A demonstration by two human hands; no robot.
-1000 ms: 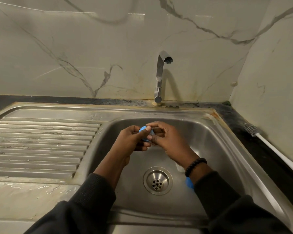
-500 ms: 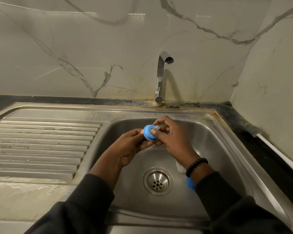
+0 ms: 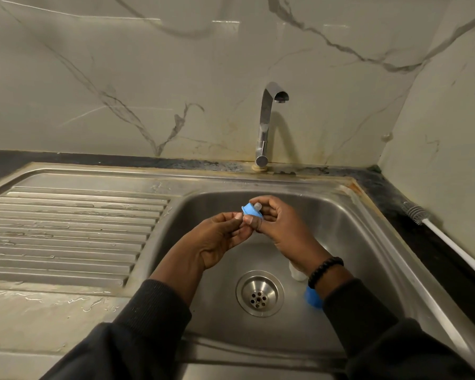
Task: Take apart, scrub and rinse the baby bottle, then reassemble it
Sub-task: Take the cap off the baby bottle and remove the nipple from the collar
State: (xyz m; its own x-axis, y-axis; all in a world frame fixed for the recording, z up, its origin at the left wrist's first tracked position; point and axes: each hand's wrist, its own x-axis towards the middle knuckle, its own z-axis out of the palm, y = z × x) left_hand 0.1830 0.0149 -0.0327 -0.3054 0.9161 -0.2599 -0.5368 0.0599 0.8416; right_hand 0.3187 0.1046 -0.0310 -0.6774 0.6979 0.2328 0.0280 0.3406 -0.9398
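Both my hands are over the steel sink basin [image 3: 348, 242]. My right hand [image 3: 283, 231] grips a blue collar ring [image 3: 249, 209] between thumb and forefinger; a clear teat [image 3: 257, 206] pokes out of it. My left hand [image 3: 220, 238] has its fingers curled, and its thumb and fingertips pinch the ring's lower left edge. Beneath my right wrist, on the basin floor, lies the rest of the bottle, mostly hidden: a pale clear part [image 3: 296, 273] and a blue part [image 3: 313, 297].
A bottle brush [image 3: 450, 244] with a white handle lies on the dark counter at the right, by the wall. The tap [image 3: 266, 124] stands behind the basin with no water running. The drain [image 3: 259, 293] is in the basin's middle, and a ribbed draining board [image 3: 66, 231] lies to the left.
The ring has turned and risen slightly, and the teat now shows at its top. My right hand has taken the main grip; my left hand has slid down to its edge.
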